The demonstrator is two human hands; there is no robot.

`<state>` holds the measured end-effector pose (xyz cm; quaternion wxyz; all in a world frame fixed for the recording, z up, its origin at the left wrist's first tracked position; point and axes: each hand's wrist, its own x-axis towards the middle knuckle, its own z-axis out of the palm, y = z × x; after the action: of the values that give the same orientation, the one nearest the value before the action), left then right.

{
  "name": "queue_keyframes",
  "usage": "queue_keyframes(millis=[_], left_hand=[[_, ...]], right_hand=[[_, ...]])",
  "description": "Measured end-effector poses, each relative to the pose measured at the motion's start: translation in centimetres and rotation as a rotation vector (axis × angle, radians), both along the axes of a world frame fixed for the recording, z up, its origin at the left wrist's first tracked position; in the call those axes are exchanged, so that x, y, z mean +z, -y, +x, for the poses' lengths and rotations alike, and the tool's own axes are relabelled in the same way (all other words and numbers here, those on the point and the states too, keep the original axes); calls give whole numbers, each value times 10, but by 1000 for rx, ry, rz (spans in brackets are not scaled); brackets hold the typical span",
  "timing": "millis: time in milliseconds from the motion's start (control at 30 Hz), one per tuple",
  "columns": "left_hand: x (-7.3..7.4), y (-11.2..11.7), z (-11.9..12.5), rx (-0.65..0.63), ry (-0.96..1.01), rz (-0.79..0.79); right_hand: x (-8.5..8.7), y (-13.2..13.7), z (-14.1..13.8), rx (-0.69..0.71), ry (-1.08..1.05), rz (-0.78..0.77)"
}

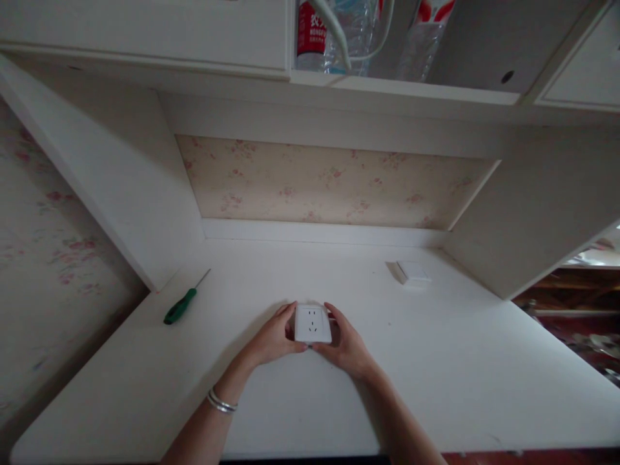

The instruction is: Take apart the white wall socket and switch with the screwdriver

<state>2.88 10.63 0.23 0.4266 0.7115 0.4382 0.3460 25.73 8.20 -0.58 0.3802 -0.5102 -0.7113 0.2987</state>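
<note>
A white wall socket [312,323] with its slots facing up sits over the white desk [436,361], held between both of my hands. My left hand [274,337] grips its left edge with fingers curled round it; a silver bangle circles that wrist. My right hand [345,343] grips the right edge the same way, thumb at the lower corner. A green-handled screwdriver [183,302] lies on the desk to the left, well apart from my hands.
A second white square plate [412,272] lies at the back right of the desk. Floral wallpaper [329,184] backs the alcove. A shelf above holds plastic bottles [334,35] and a white cable. White side panels close in both sides.
</note>
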Motion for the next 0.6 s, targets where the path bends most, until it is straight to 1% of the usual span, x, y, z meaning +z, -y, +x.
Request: queue_keyframes(millis=[100, 300, 467, 600], left_hand=[[1, 1, 0, -9, 9, -60], [8, 2, 1, -43, 35, -83], [12, 4, 2, -40, 16, -69], [13, 4, 1, -47, -20, -66]], right_hand=[[3, 1, 0, 13, -8, 17], [10, 2, 0, 14, -18, 34], [14, 3, 0, 11, -32, 33], [13, 4, 0, 12, -60, 50]])
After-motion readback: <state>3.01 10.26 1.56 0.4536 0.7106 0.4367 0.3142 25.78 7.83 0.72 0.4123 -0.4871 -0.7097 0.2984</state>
